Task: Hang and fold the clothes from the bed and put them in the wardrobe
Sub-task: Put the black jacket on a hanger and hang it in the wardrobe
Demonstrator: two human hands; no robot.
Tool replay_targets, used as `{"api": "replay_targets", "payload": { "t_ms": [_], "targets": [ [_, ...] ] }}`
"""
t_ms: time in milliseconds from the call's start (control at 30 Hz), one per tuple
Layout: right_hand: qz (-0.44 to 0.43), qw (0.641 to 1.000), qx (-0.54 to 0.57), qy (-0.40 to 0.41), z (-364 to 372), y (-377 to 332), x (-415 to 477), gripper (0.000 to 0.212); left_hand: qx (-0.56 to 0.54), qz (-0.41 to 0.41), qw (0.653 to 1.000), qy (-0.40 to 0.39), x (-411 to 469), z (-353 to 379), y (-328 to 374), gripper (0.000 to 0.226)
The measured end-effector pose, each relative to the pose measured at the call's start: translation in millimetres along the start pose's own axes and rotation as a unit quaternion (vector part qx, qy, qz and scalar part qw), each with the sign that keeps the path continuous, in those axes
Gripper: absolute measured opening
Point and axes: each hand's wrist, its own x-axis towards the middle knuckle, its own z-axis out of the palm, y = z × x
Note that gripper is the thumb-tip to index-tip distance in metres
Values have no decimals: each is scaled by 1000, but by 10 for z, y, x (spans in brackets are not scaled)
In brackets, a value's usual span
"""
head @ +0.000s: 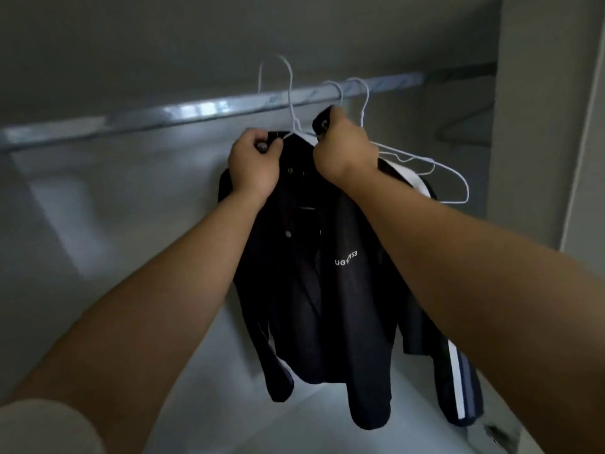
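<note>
Straightening jacket collar on hanger
Pinching collar ends with left hand and right hand; pull evenly, seat hook over rail.

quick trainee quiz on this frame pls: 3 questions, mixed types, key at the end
1. True or false: the left hand hangs free of the jacket.
2. What runs across the view above the jacket? A. a curtain B. a metal rail C. a row of shoes
3. Fill in: the garment behind the jacket has a ___ stripe down its sleeve.

Key
1. False: it grips the jacket near the top, as does the right hand.
2. B
3. white
</note>
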Motion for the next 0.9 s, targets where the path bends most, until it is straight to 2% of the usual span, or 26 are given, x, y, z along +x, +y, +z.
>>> {"api": "replay_targets", "payload": {
  "t_ms": [100, 267, 367, 467, 633, 767, 900],
  "targets": [
    [-27, 1000, -8, 14, 57, -22, 7, 32, 2, 11, 1000, -9, 58, -14, 8, 13],
    [-63, 997, -46, 23, 412, 223, -33, 30, -24, -15, 999, -36, -88, 42, -315, 24],
    [-112, 986, -94, 79, 636, 383, -59, 33, -12, 28, 999, -18, -309, 34, -526, 29],
    [-151, 976, -94, 123, 700, 524, -40, 34, 10, 72, 997, -23, -460, -10, -669, 38],
    [-225, 931, -171, 230, 915, 849, -280, 56, -2, 90, 995, -38, -868, -43, -864, 52],
    [-254, 908, -172, 287, 1018, 1000, -582, 65, -38, 71, 997, -16, -1204, -69, -996, 37],
    [-272, 903, -134, 304, 1178, 1199, -1057, 50, -46, 5, 998, -29, -1558, -123, -1296, 17]
  ]
}}
